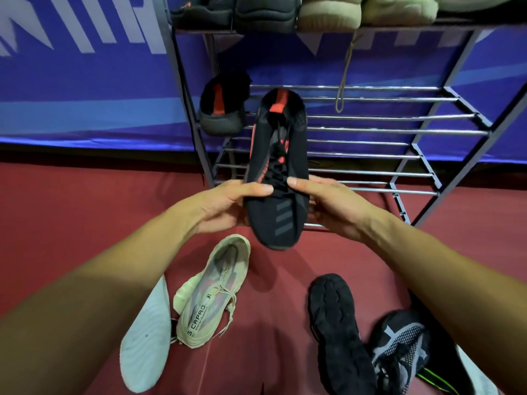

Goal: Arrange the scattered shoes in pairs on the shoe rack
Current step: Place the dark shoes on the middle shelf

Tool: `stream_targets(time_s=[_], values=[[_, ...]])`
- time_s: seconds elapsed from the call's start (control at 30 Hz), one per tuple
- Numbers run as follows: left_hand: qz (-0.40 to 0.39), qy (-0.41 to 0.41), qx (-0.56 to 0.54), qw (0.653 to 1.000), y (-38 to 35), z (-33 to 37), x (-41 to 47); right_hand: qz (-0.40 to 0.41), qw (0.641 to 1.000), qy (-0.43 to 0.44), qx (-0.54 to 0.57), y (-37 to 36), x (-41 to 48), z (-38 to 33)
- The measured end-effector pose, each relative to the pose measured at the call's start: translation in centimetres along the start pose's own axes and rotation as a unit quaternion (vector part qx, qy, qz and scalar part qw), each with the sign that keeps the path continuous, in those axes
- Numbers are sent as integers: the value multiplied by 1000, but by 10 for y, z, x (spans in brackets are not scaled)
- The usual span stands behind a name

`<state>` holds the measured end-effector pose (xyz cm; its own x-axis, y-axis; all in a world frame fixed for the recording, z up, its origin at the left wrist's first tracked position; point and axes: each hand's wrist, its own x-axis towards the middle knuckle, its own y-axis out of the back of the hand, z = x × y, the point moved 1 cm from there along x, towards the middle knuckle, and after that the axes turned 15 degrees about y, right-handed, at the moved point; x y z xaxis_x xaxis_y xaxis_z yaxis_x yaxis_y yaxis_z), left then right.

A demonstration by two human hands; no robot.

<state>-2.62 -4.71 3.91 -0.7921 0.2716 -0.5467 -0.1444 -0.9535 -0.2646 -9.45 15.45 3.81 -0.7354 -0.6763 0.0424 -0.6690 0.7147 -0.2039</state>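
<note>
A black knit shoe with red accents (278, 155) is held in the air in front of the metal shoe rack (370, 132), its toe toward me. My left hand (228, 205) grips its left side with the thumb on top. My right hand (328, 206) grips its right side the same way. Its matching black and red shoe (222, 106) sits at the left end of the middle shelf. On the red floor lie a beige shoe (211, 292), a black shoe sole-up (339, 334) and a grey and black knit shoe (399, 346).
The top shelf carries dark shoes (265, 12) and beige shoes (365, 10), with a lace (345, 72) hanging from one. A pale upturned sole (145, 343) lies at the lower left. A blue banner (85, 81) stands behind the rack.
</note>
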Motion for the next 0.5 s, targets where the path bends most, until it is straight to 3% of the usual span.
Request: stream_targets(time_s=[0.23,0.5], values=[[33,-99,-120,987,-3,25,5,57,995,62,60,-18,35,-22],[156,-93,-128,975,-1,48,25,60,993,32,95,1,36,-12]])
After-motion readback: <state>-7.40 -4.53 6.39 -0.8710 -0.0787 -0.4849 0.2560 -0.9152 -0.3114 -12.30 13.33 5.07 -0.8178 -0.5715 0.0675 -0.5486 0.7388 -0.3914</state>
